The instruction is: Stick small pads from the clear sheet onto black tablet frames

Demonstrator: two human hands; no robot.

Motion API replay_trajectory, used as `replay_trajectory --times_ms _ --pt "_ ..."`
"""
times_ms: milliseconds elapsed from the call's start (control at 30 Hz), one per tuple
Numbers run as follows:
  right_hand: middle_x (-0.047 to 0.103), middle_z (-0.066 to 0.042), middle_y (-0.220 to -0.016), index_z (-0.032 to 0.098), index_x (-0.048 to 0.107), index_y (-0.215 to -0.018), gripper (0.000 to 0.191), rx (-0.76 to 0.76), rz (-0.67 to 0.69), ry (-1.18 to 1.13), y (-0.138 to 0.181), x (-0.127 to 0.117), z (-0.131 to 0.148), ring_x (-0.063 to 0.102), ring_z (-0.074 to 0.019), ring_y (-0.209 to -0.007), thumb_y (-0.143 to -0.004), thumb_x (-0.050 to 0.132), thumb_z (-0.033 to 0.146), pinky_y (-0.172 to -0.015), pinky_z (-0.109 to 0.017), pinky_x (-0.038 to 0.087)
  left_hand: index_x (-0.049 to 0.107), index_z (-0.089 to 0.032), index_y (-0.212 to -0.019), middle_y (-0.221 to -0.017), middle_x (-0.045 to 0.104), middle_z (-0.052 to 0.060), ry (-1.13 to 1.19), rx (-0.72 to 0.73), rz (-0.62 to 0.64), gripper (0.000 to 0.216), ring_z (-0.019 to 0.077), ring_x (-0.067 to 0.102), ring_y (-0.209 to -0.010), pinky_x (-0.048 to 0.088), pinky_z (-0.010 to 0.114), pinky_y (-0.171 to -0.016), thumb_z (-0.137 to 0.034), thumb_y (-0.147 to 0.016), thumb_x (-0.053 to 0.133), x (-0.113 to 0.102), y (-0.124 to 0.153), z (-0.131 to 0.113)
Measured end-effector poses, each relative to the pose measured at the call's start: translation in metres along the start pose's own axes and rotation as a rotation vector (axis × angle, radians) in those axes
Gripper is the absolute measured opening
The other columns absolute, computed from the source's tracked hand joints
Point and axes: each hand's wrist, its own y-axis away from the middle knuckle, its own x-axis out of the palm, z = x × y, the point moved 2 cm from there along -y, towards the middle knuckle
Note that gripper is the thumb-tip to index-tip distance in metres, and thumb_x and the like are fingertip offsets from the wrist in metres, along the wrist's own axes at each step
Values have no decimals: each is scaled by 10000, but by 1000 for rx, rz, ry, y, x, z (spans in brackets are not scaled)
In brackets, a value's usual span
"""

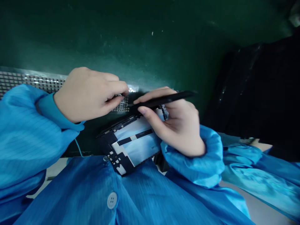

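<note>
My left hand is closed in a pinch over a clear strip of small grey squares. Whatever lies between its fingertips is hidden. In my right hand is a slim black tool that looks like tweezers, gripped between thumb and fingers. Its narrow end points left toward the strip and the pinched fingers; blur hides the exact tip. Below both hands, an opened phone body lies tilted at the table's front edge, with its pale-blue inner face and dark board areas showing. My right hand covers its upper right corner.
A dark green work surface spreads ahead. Large black material stands at the right. Beside me on the right, another person's blue sleeve shows. A thin blue cord hangs from my left cuff.
</note>
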Motion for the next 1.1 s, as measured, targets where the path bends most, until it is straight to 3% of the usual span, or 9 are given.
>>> replay_trajectory --times_ms 67,133,367,567,667,867,933,1100 --pt "880 -60 -1178 241 792 -1167 84 -8 133 6 -11 3 -6 849 -270 -1099 -1087 770 234 -1019 -473 667 844 -232 -1192 -980 785 44 7 1 -9 400 214 738 -970 527 325 -899 -361 -1106 475 0 -1 0" --pt "883 -60 -1181 240 797 -1170 88 3 172 -11 -15 5 -12 854 -272 -1094 -1085 774 245 -1040 -484 667 851 -278 -1158 -994 799 43 34 5 -21 362 240 761 -978 528 338 -850 -350 -1074 506 1 -2 1" --pt "872 -65 -1213 243 780 -1207 120 72 123 -67 -7 5 -15 848 -256 -1156 -1087 783 250 -1072 -458 684 850 -304 -1142 -884 765 46 31 11 -31 355 272 775 -959 512 352 -795 -336 -1064 505 3 -2 3" --pt "877 -55 -1196 247 784 -1165 75 31 150 -44 -11 6 -15 854 -253 -1133 -1092 768 236 -1078 -465 694 852 -296 -1136 -930 782 50 32 4 -29 341 275 777 -960 516 357 -799 -328 -1059 521 4 -2 2" --pt "864 -36 -1149 273 772 -1159 69 81 54 -170 -3 6 -16 851 -239 -1090 -1096 762 246 -1018 -442 711 851 -295 -1168 -1008 809 48 -3 12 -31 352 263 779 -954 533 355 -807 -338 -1077 514 3 -3 1" --pt "736 -27 -1003 298 740 -1119 69 154 -484 -306 35 4 -29 770 -222 -948 -1090 780 346 -929 -450 683 853 -225 -1132 -990 794 64 44 38 -45 384 275 791 -969 573 417 -930 -354 -1111 492 5 -1 4" --pt "717 -26 -1011 297 723 -1111 73 146 -527 -283 42 7 -33 767 -219 -950 -1092 776 344 -919 -448 677 855 -214 -1126 -971 779 64 93 32 -73 405 286 793 -996 575 457 -984 -379 -1120 485 7 0 5" --pt "760 -29 -1039 295 683 -1151 58 75 -454 -221 39 11 -36 786 -228 -989 -1114 722 274 -928 -464 676 859 -210 -1113 -970 778 52 90 58 -115 407 274 781 -951 579 497 -1018 -374 -1109 486 9 1 7"
